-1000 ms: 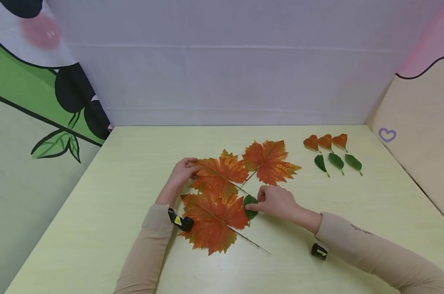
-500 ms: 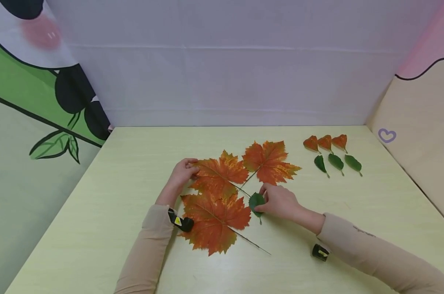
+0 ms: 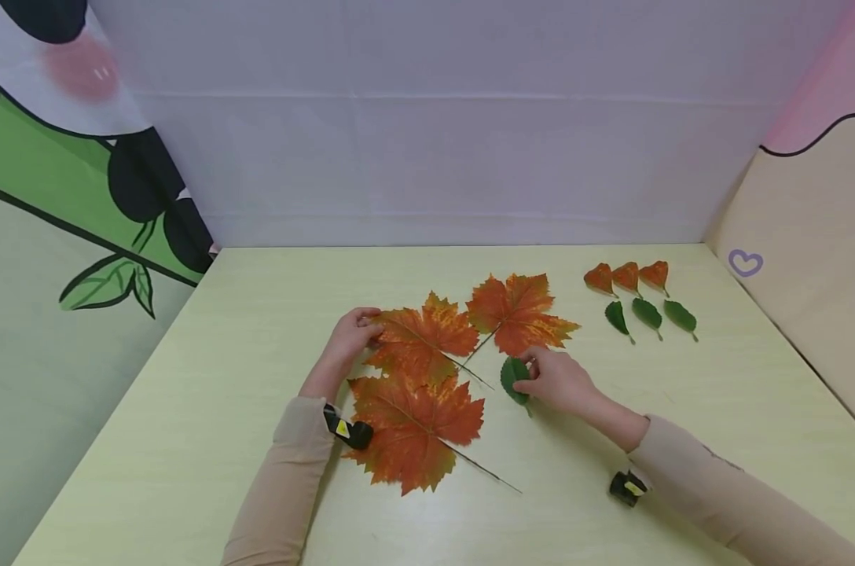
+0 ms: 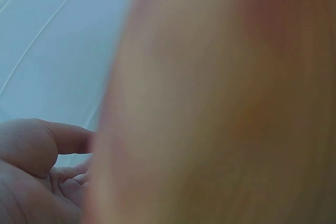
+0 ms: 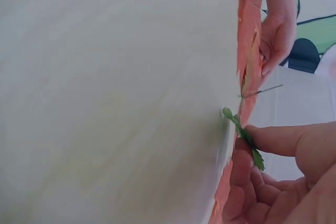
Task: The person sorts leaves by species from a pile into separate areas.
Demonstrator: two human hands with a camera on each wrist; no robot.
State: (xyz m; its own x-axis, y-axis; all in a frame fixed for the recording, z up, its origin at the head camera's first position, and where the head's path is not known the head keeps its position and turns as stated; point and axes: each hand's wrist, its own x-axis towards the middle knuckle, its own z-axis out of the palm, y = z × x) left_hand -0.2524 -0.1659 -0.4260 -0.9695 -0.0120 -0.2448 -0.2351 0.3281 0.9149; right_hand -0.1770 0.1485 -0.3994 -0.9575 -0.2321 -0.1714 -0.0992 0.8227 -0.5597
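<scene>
Green leaf, pinched by your right hand, right of the large orange leaf whose edge your left hand touches, grip indeterminate. Apparent step: arranging; the next move likely calls for gentle release.

Free: bare tabletop outward of L hand; also gap btwn R hand and sm. green leaves beyond it to R. Blocked: lg. orange leaves crowd space btwn hands, one just beyond R hand; thin stem juts nearside of R hand.
</scene>
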